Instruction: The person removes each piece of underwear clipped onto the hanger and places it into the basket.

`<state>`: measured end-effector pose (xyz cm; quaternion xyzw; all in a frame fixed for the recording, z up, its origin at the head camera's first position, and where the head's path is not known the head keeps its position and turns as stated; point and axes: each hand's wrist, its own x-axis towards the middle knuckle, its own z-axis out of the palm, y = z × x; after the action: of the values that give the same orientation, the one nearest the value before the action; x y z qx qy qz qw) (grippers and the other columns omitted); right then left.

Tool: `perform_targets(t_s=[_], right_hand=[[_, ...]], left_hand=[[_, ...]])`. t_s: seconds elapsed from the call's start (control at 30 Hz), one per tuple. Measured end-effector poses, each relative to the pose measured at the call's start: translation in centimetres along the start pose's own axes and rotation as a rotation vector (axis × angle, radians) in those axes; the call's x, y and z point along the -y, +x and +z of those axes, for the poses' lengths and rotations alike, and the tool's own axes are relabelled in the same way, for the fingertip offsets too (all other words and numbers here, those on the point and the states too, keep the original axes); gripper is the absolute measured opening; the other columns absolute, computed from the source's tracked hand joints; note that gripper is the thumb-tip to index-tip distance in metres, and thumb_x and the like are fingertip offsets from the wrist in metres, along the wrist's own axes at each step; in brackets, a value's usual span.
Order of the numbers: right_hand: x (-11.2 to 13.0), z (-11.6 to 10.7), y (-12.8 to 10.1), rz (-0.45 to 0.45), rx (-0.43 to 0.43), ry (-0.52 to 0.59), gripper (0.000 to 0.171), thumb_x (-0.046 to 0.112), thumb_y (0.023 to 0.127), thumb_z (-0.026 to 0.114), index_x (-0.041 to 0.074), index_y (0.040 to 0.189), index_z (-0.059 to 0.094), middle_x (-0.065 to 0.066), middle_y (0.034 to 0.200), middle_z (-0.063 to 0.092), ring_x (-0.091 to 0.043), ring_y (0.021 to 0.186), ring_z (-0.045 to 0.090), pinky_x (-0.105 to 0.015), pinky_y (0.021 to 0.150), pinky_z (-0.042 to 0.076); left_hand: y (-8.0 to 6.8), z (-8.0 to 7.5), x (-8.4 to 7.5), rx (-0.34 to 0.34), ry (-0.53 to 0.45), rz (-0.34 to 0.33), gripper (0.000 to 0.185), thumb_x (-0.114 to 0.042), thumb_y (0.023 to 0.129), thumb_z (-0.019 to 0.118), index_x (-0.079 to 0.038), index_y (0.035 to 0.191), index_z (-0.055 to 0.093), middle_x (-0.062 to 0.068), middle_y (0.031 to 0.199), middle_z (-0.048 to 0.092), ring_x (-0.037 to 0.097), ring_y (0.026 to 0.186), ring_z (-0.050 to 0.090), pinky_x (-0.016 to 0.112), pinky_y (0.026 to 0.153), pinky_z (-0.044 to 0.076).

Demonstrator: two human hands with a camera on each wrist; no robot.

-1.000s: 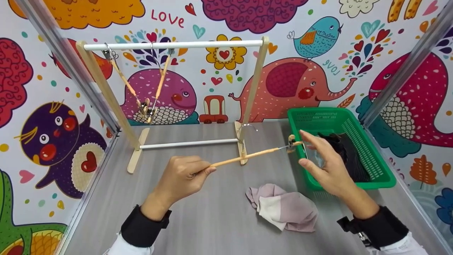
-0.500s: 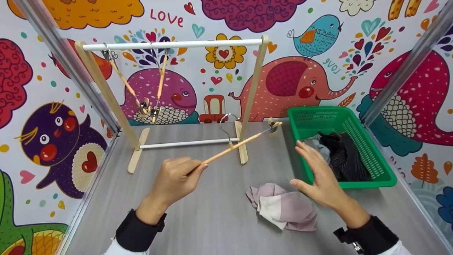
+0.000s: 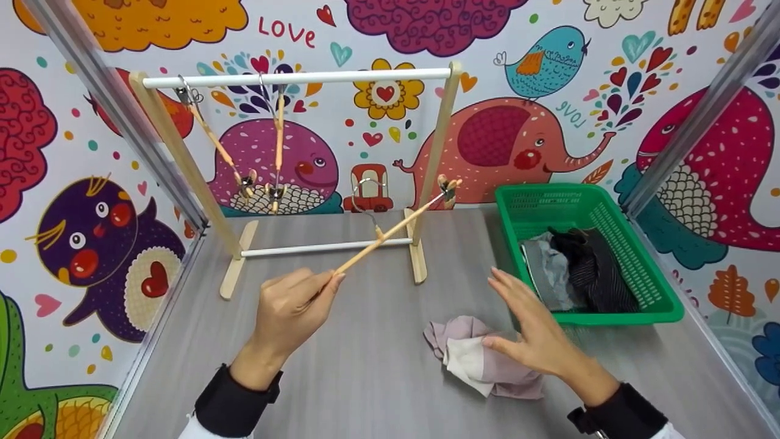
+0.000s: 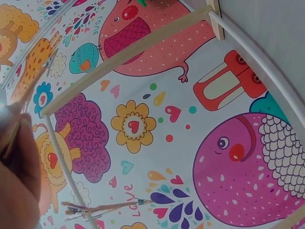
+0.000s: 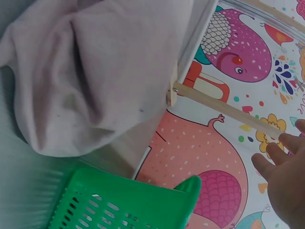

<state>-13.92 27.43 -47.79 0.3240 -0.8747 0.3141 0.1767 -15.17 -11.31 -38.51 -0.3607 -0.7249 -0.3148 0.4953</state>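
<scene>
Fingers (image 3: 323, 286) of left hand (image 3: 291, 311) pinched round one end of wooden clip hanger (image 3: 396, 227), thumb and forefinger closed on the stick. Held aloft over the table (image 3: 365, 378), slanting up and away toward the drying rack (image 3: 292, 77), metal hook (image 3: 365, 195) poking up near the middle and a clip (image 3: 449, 186) at the far tip, close by the rack's right post. In the left wrist view, only a blurred edge of the hand, the hanger's end barely made out.

Right hand (image 3: 536, 341) spread flat, fingers (image 3: 509, 292) straight and parted, gripping nothing. Hovered palm-down over the pink cloth (image 3: 487, 360), thumb just above the crumpled fabric; contact impossible to tell. Seen in the right wrist view too: fingertips (image 5: 281, 152) loose and extended, pink cloth (image 5: 95, 71) bunched on the table beside the green basket (image 5: 124, 205).

Green basket (image 3: 640, 286) parked right of the hand, dark and grey garments (image 3: 579, 268) heaped inside. Two more clip hangers (image 3: 256, 152) dangling from the rack's white top bar, both toward its left end. Cartoon wallpaper (image 3: 518, 140) all round the back and sides.
</scene>
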Motion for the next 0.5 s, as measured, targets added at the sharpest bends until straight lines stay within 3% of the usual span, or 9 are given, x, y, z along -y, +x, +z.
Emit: perform_targets(t_s=[0.33, 0.5], right_hand=[[-0.6, 2.6, -1.7, 0.023, 0.112, -0.112, 0.095, 0.055, 0.072, 0.074, 0.009, 0.146, 0.035, -0.011, 0.153, 0.026, -0.036, 0.137, 0.027, -0.064, 0.096, 0.032], [-1.1, 3.7, -2.6, 0.044, 0.196, -0.176, 0.096, 0.064, 0.072, 0.068, 0.015, 0.147, 0.035, -0.012, 0.153, 0.026, -0.037, 0.137, 0.025, -0.064, 0.096, 0.033]], left_hand=[[0.0, 0.0, -0.1, -0.036, 0.083, -0.012, 0.011, 0.0, 0.071, 0.067, -0.005, 0.078, 0.074, -0.005, 0.053, 0.047, 0.002, 0.043, 0.034, 0.016, 0.038, 0.029], [0.0, 0.0, -0.1, -0.035, 0.097, -0.02, 0.012, -0.001, 0.072, 0.065, -0.005, 0.078, 0.074, -0.004, 0.053, 0.047, 0.001, 0.043, 0.033, 0.016, 0.038, 0.028]])
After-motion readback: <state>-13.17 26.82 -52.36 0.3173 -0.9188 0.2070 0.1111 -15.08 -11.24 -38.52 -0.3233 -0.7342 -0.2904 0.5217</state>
